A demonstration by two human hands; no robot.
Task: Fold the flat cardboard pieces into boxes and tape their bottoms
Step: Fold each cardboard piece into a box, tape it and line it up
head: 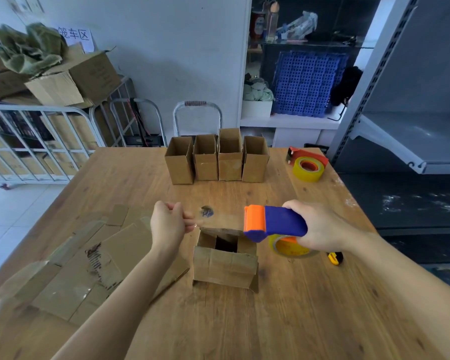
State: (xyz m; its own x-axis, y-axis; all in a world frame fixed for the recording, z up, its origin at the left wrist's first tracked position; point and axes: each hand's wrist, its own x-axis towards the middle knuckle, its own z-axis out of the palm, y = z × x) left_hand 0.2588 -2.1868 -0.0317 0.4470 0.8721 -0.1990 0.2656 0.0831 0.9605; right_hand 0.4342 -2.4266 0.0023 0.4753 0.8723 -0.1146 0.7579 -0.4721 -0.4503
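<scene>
I see wooden table (296,320), with cage cart (37,141) far left of open box (225,266) and grey shelving (413,141) far right.

Counts:
- flat cardboard pieces (76,276) left of box, number unclear
- four folded boxes (216,159) behind it
- two dispensers, spare dispenser (307,163) behind-right

Left hand (168,224) above box, pinching tape strip (221,220). Right hand (320,227) wrapped round tape dispenser (276,224).

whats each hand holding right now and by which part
The right hand grips the tape dispenser by its blue handle. The left hand pinches the free end of the tape strip pulled from it.
</scene>
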